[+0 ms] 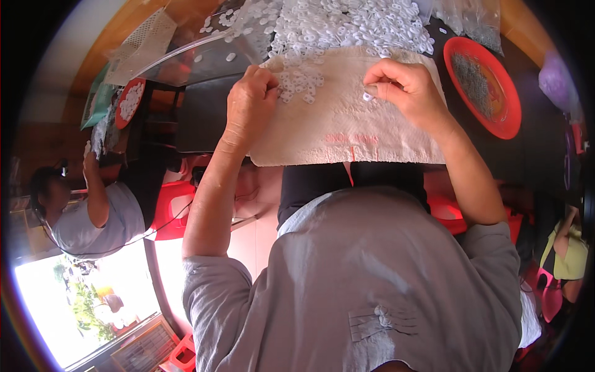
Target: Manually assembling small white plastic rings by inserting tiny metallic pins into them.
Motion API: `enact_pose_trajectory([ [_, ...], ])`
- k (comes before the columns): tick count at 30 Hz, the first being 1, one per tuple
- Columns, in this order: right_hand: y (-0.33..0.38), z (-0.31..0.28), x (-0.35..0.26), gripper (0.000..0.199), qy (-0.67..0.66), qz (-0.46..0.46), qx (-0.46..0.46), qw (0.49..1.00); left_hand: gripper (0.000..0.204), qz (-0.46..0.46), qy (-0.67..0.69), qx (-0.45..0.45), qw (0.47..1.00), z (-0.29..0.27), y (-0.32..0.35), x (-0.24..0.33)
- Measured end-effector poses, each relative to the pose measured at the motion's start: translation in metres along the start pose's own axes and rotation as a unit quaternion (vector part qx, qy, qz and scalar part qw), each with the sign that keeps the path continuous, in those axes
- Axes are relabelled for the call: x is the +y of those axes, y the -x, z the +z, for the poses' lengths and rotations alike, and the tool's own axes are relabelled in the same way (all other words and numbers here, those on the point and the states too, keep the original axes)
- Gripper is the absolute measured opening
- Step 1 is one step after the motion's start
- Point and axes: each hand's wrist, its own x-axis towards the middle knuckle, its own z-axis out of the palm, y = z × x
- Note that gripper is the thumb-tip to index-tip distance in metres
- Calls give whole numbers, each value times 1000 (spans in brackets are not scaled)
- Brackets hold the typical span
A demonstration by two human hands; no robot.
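A beige cloth [347,124] lies over the table edge in front of me. My right hand [409,93] is above its right half, thumb and forefinger pinching a small white oval plastic piece [367,97] with a dark spot in it. At the cloth's left side my left hand [251,99] is closed, its fingertips pressed together; whatever they hold is hidden. Just beside those fingertips lies a small group of loose white pieces [304,84]. A large heap of the same white pieces [347,28] spreads across the table beyond the cloth.
Right of the cloth stands a red oval tray [513,111] with many thin grey metal bits. Clear plastic bags [474,22] lie at the back. On the left, a co-worker [105,211] sits near a red plate [141,87] of white pieces. A purple bag [555,80] is far right.
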Motion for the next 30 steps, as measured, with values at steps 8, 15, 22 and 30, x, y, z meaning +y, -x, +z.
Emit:
enact_pose_trajectory([
  [8,2,0,0,8,-4,-1,-1,1000,12,-26,20,-25,999,0,-6,-8],
  [15,2,0,0,7,-49,20,14,999,12,-103,186,37,976,5,3,0],
  [22,-6,1,-33,7,-84,-4,50,995,6,-139,460,26,877,-7,0,84],
  [30,-13,14,-43,8,-62,-16,101,993,26,-118,537,26,835,16,-3,110],
])
